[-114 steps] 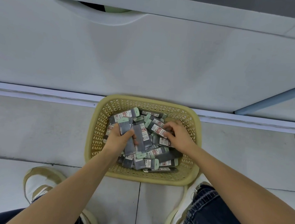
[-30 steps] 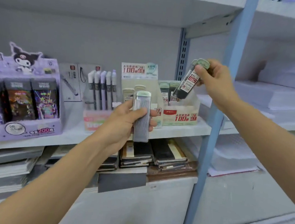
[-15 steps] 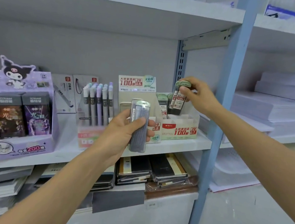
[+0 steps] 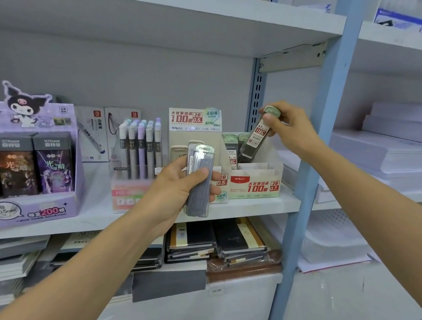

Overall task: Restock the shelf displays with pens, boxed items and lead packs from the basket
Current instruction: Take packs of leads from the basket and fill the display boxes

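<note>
My right hand [image 4: 288, 128] pinches the green cap of a dark lead pack [image 4: 255, 138] and holds it upright, its lower end inside the 0.7 display box [image 4: 254, 187], beside two packs standing there. My left hand [image 4: 175, 184] grips a small stack of lead packs [image 4: 199, 182] in front of the shelf, covering part of the 0.5 display box [image 4: 194, 126]. The basket is out of view.
A tray of pens [image 4: 139, 146] stands left of the lead boxes, and a purple character display box [image 4: 21, 154] further left. A blue shelf post [image 4: 308, 171] rises just right of my right hand. Notebooks [image 4: 217, 242] lie below, paper reams [image 4: 389, 154] to the right.
I came up from the basket on the floor to the shelf with packs in both hands. My right hand has lowered its pack from mid-air into the 0.7 box.
</note>
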Demonstrator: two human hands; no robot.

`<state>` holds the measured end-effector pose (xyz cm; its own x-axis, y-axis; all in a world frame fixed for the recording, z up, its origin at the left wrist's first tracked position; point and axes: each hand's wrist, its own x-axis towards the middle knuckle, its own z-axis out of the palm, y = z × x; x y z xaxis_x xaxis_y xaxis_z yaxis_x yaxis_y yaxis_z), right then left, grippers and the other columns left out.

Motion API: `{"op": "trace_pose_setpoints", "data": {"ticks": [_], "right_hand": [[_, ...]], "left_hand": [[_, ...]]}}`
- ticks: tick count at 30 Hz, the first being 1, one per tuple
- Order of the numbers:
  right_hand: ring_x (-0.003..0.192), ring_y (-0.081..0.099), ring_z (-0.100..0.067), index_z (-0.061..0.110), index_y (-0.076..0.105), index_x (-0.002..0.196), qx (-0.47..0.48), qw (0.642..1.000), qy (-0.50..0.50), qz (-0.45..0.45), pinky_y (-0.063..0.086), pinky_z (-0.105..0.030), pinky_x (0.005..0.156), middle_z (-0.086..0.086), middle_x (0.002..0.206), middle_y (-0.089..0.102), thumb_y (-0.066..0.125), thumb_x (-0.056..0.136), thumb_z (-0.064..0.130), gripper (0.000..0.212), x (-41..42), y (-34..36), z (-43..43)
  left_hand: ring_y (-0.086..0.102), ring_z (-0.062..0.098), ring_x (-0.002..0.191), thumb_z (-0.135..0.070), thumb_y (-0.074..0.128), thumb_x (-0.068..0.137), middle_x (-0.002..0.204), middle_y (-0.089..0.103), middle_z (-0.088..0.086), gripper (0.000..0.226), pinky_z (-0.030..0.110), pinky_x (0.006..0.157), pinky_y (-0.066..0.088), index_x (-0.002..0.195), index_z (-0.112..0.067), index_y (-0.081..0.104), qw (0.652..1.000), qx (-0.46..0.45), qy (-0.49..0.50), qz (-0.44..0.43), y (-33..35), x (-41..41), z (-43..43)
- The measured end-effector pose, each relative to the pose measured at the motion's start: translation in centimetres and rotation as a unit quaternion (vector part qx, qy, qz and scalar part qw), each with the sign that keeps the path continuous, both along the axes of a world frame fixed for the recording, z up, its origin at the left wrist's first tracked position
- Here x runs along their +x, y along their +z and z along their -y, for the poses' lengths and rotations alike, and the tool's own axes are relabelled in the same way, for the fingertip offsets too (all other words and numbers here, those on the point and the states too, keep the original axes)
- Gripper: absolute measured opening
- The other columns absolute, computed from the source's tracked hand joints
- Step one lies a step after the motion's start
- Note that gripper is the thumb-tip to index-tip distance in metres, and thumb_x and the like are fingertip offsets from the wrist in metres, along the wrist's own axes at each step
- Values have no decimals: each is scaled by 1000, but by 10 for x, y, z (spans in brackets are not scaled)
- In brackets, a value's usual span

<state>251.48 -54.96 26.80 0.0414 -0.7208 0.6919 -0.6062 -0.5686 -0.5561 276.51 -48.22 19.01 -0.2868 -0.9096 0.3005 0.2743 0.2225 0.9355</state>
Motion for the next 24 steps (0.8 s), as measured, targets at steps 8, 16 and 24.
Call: {"op": "trace_pose_setpoints", "data": {"ticks": [8, 16, 24], "right_hand": [[78, 54, -6, 15, 55, 105, 6, 997, 22, -77, 45, -16, 66, 7, 89, 57, 49, 100, 14, 8, 6, 18, 1], [82, 56, -13, 12, 54, 108, 34, 996, 9, -88, 47, -22, 69, -2, 94, 59, 49, 100, 17, 11, 10, 10, 9], [83, 60, -5, 10, 52, 108, 29, 998, 45, -35, 50, -16, 67, 1, 94, 60, 45, 102, 15, 10, 11, 9, 6]], "left_hand": [[72, 18, 75, -12, 55, 96, 90, 76, 6, 29, 26, 64, 57, 125, -14, 53, 1000, -1, 2, 2, 2, 2, 1], [72, 18, 75, -12, 55, 96, 90, 76, 6, 23, 26, 65, 57, 119, -18, 55, 1000, -4, 0, 5, 3, 1, 0], [72, 17, 74, -11, 54, 96, 90, 76, 5, 27, 26, 65, 57, 123, -14, 54, 1000, 0, 5, 6, 4, 0, 0]]}}
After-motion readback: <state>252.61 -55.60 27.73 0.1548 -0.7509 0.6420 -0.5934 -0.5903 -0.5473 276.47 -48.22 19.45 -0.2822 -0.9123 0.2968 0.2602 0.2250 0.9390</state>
